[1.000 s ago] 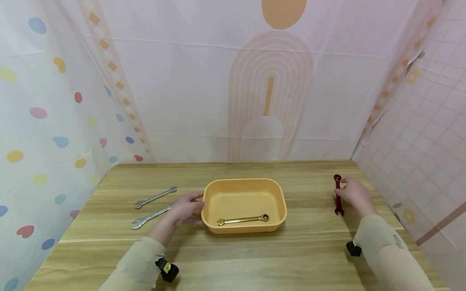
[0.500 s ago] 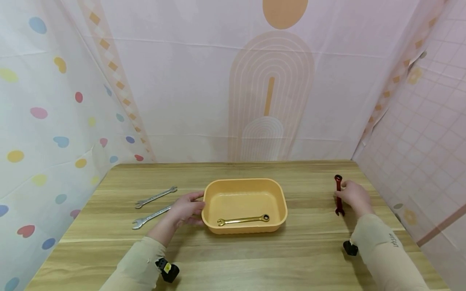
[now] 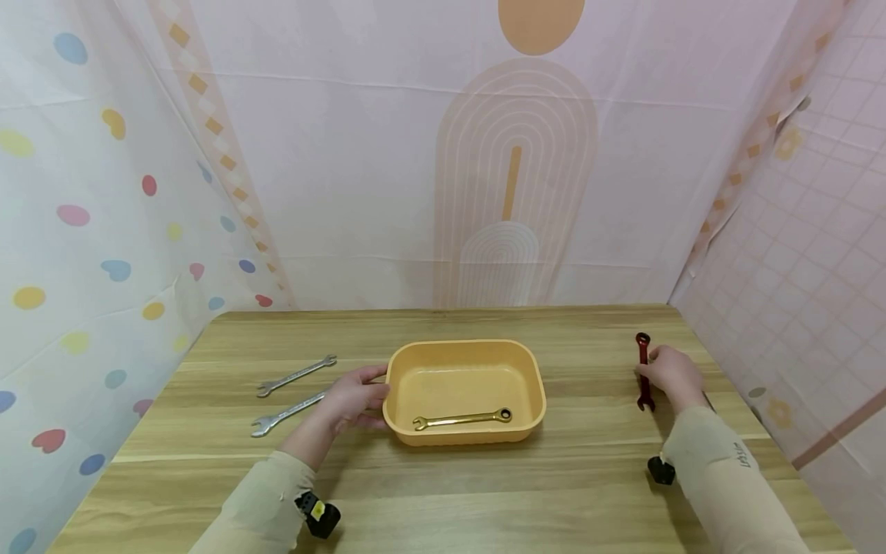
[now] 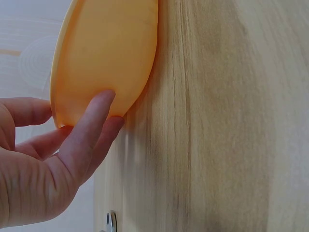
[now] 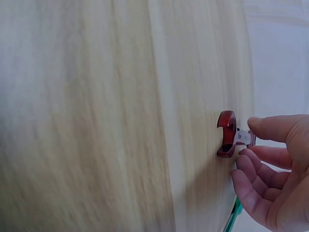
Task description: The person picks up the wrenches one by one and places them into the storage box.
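Note:
An orange tray (image 3: 529, 362) stands mid-table with a gold wrench (image 3: 462, 418) lying in it. My left hand (image 3: 376, 397) rests against the tray's left end. In the left wrist view the fingers (image 4: 91, 126) lie fairly straight on the tray wall (image 4: 111, 53). At the right, a red wrench (image 3: 642, 346) lies on the table. My right hand (image 3: 647, 375) covers its middle. The right wrist view shows my thumb and fingers (image 5: 258, 166) pinching the shaft just behind the red wrench's open end (image 5: 226, 134).
Two silver wrenches (image 3: 296, 375) (image 3: 287, 413) lie on the wooden table (image 3: 443, 492) left of the tray, close behind my left hand. Patterned fabric walls close in the back and both sides. The table's right edge runs just beyond the red wrench.
My right hand has shifted slightly left and closed its fingers onto the red wrench. The left hand and the tray have not moved.

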